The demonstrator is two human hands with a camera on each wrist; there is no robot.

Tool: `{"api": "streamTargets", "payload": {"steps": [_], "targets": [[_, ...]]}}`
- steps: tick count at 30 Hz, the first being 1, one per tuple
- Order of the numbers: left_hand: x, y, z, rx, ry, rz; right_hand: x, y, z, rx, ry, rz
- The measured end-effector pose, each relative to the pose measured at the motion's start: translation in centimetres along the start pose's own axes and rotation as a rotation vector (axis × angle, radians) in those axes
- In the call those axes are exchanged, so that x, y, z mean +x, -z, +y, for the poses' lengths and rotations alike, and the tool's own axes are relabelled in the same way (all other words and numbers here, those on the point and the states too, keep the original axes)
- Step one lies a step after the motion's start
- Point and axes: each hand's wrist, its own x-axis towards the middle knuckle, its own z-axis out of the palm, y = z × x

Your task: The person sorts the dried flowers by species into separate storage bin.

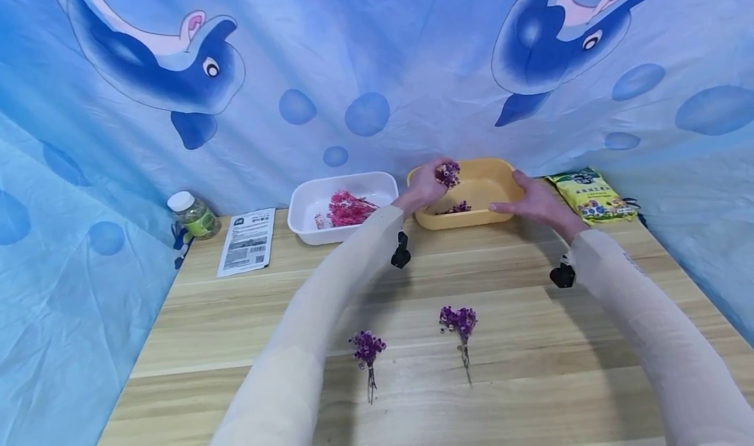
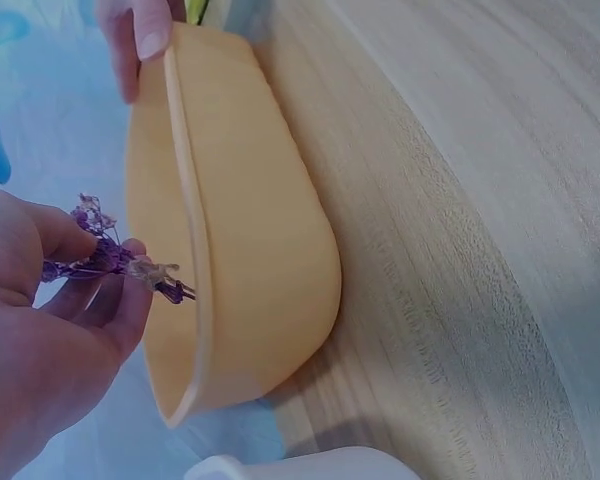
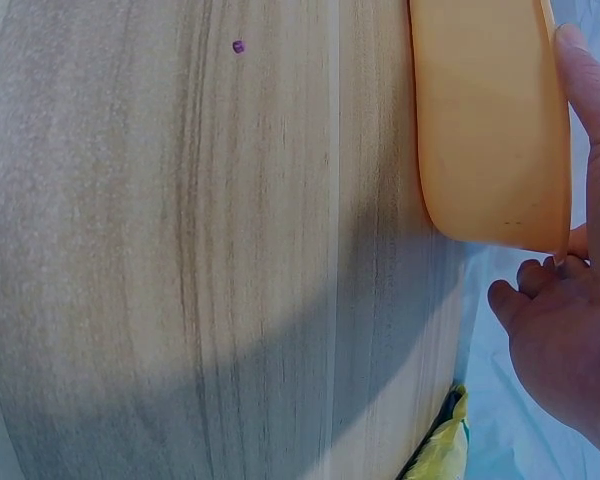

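Note:
In the head view my left hand (image 1: 427,183) is over the left part of a yellow plastic basin (image 1: 465,219). Its fingertips pinch a small bunch of dried purple flowers (image 2: 105,258), whose stems point down inside the rim. My right hand (image 1: 538,204) holds the basin's right end, thumb on the front rim and fingers at the side; in the right wrist view the fingers (image 3: 540,275) bend round the corner. More purple flowers (image 1: 459,207) lie in the basin. Two purple bunches rest apart on the table, one nearer the left (image 1: 367,348), another further right (image 1: 459,321).
A white basin (image 1: 306,226) with pink dried flowers (image 1: 347,209) stands left of the yellow one. Further left are a printed packet (image 1: 247,241) and a lidded jar (image 1: 197,217). A yellow-green bag (image 1: 595,196) lies at the right, by the blue curtain (image 1: 412,53).

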Motion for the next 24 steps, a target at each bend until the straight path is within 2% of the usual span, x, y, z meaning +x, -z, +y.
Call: {"api": "streamTargets", "payload": {"steps": [5,10,17,24], "targets": [[0.5,-0.3,-0.3,-0.009,0.029,0.011,-0.1,0.0,-0.2,0.01,-0.004,0.005],[0.6,-0.5,-0.6,0.027,-0.014,0.01,0.0,0.0,0.0,0.014,-0.008,0.004],[0.4,-0.3,-0.9,-0.085,-0.058,-0.014,-0.2,0.1,0.0,0.004,0.006,0.009],[-0.6,0.3,-1.4,-0.164,-0.107,0.01,-0.3,0.2,0.0,0.006,-0.006,0.0]]}}
